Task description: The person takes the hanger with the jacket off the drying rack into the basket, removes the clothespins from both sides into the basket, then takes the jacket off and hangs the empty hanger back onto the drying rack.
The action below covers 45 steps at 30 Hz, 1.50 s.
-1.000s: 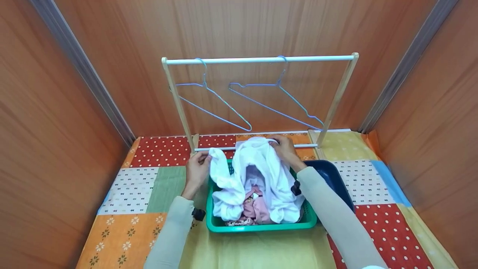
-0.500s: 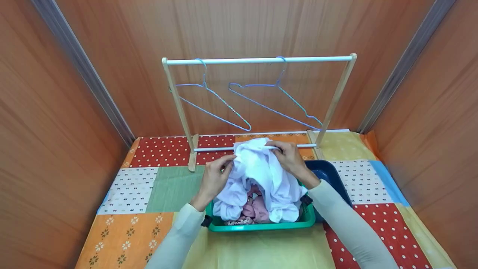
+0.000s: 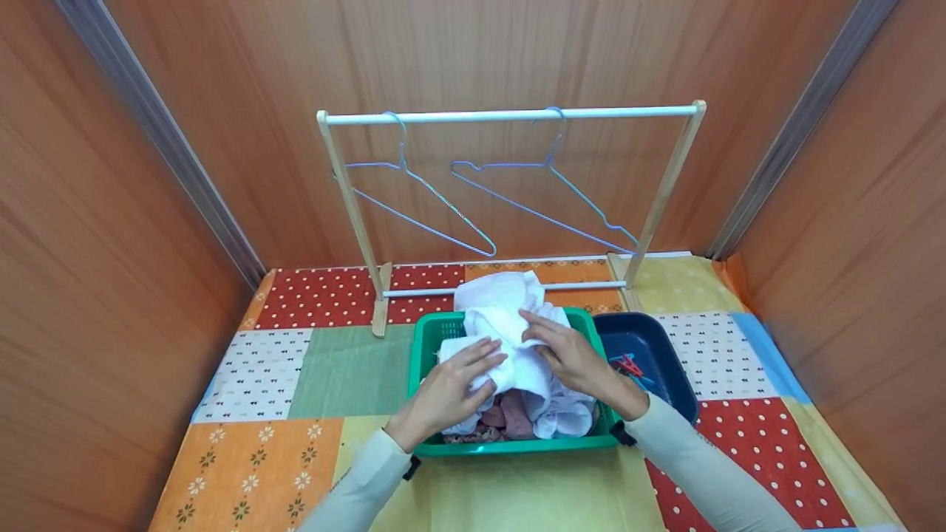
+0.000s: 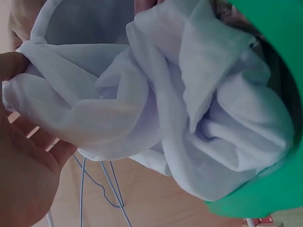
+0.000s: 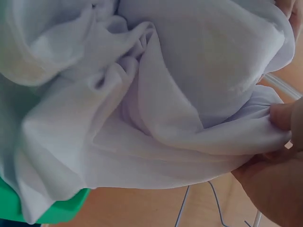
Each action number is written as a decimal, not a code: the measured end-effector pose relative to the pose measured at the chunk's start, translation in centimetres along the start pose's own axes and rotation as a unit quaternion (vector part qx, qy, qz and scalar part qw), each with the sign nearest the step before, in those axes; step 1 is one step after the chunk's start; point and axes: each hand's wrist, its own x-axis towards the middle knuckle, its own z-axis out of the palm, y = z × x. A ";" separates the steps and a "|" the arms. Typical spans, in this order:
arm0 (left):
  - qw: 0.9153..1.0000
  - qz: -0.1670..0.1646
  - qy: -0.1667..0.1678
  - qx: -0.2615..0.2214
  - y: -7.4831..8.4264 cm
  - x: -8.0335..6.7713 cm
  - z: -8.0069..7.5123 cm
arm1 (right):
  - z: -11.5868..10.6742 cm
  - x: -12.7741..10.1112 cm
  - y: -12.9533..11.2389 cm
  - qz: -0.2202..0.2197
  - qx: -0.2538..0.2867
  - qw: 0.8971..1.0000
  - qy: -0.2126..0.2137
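A crumpled white garment rises from the green basket, its lower folds still inside. My left hand holds it at the near left, fingers reaching over the cloth; the left wrist view shows a fold between thumb and fingers. On the right, my right hand pinches another part, and in the right wrist view the thumb presses the fabric against the fingers. Dusty pink clothing lies beneath at the basket's front. The garment's exact shape is hidden by its folds.
Behind the basket stands a small rack with two blue wire hangers, a left hanger and a right hanger. A dark blue tub with red and blue clothespins sits right of the basket. Wooden panels enclose the patchwork cloth.
My left hand has moved right and nearer, from the basket's left edge onto the garment's middle. My right hand has come down and nearer. A left section of the garment has been gathered inward.
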 end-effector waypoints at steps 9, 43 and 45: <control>0.994 0.029 -0.053 0.090 -0.8 -1.0 1.3 | 1.5 -2.5 -0.8 0.004 -0.043 0.995 -0.087; 0.965 -0.044 -0.227 0.126 -3.5 -4.2 5.1 | 6.3 -6.4 -0.9 0.037 -0.120 0.928 -0.350; 0.964 -0.044 -0.228 0.131 -3.5 -4.1 5.1 | 6.3 -6.3 -0.8 0.035 -0.121 0.928 -0.351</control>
